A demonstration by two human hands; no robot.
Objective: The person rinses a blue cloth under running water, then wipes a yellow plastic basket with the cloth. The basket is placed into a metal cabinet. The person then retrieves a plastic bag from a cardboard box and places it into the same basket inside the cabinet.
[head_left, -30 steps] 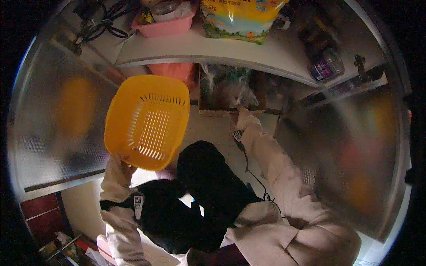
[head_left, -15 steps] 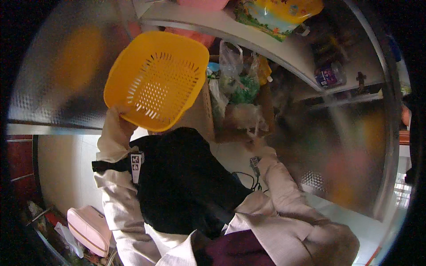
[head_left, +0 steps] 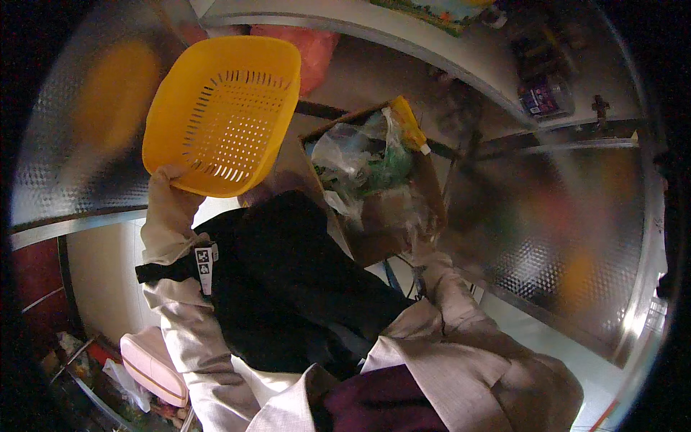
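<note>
Yellow perforated plastic basket (head_left: 230,126): raised at left, interior facing the camera; left hand (head_left: 169,180) grips its lower rim. Cardboard box (head_left: 378,241): right of the basket, containing plastic bags (head_left: 345,155); right hand (head_left: 426,255) at its near edge, blurred, grip cannot be determined. Shelf (head_left: 432,50): above. Textured translucent doors (head_left: 561,237): 2, left and right

We take this for a home kitchen: a cupboard shelf (head_left: 475,61), textured doors (head_left: 547,223) (both swung open), and a perforated yellow basket (head_left: 230,122).
</note>
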